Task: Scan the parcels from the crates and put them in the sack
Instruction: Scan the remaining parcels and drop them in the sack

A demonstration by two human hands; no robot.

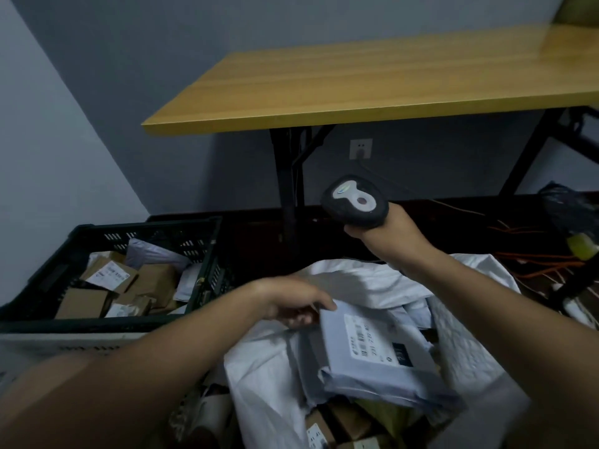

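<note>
Wooden table (372,79) against grey wall (129,59)

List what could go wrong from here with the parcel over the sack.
1. The left hand pinches only one edge of the grey parcel; it may slip or land outside the white sack.
2. The scanner in the right hand points away from the label, so a scan could be missed.

Crate (107,277) left of sack (372,280)
</note>
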